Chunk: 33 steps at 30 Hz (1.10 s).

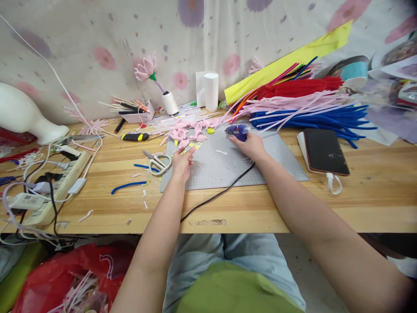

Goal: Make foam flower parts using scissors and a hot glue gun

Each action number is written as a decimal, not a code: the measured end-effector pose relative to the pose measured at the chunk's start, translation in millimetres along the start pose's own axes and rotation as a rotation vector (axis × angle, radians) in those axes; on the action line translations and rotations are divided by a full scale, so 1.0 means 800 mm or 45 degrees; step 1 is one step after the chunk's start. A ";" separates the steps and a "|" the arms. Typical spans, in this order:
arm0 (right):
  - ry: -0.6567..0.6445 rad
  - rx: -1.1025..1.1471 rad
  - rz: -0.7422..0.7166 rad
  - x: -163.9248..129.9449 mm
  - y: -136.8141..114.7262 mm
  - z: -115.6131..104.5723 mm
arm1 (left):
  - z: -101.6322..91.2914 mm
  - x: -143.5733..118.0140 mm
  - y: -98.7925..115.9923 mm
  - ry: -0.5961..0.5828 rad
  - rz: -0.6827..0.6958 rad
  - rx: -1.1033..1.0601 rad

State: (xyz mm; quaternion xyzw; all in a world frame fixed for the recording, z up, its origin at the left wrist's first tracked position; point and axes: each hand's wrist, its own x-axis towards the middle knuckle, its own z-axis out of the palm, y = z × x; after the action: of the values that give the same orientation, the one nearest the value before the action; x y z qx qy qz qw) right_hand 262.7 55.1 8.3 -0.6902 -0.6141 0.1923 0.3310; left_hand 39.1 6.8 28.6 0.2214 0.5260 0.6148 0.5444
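Note:
In the head view my left hand [183,164] is closed over the left part of a grey cutting mat [224,178]. Its fingertips pinch a small bunch of thin yellow pieces [199,145], whose exact kind is too small to tell. My right hand [254,147] is wrapped around a blue glue gun [237,131] above the mat's middle. From beneath that hand a black cord [216,196] runs to the table's front edge. Pink fuzzy petals [184,131] lie just beyond my left hand. Scissors [159,164] with pale handles rest beside it.
Red, pink and blue pipe cleaners [309,117] are heaped at the back right. A phone-like black device [327,151] lies at right. A power strip [61,187] with tangled cables stands at left. A pink flower [146,69] stands in a white spool [170,103].

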 end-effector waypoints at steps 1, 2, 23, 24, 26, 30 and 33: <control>-0.011 -0.029 -0.023 -0.001 0.000 -0.002 | 0.000 0.000 0.000 -0.001 0.000 -0.002; -0.018 -0.068 -0.052 -0.003 0.000 -0.005 | 0.000 0.000 0.000 -0.001 0.000 -0.006; -0.618 0.868 0.026 -0.054 -0.109 0.064 | -0.001 0.002 -0.012 -0.010 0.042 -0.006; -0.587 0.881 0.035 -0.053 -0.111 0.068 | -0.001 0.002 -0.013 0.000 0.039 0.005; -0.540 0.893 0.037 -0.051 -0.111 0.072 | -0.001 0.001 -0.013 0.013 0.044 0.019; -0.531 0.961 0.058 -0.047 -0.108 0.069 | 0.000 0.000 -0.007 -0.026 0.033 0.013; -0.550 1.041 0.103 -0.046 -0.106 0.066 | -0.002 0.003 -0.001 -0.007 0.050 -0.031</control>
State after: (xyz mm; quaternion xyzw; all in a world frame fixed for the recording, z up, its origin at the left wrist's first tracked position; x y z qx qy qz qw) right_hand 159.6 33.2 24.6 -0.4706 -0.5151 0.5709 0.4328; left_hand 37.8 8.1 26.6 0.2267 0.5126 0.6312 0.5362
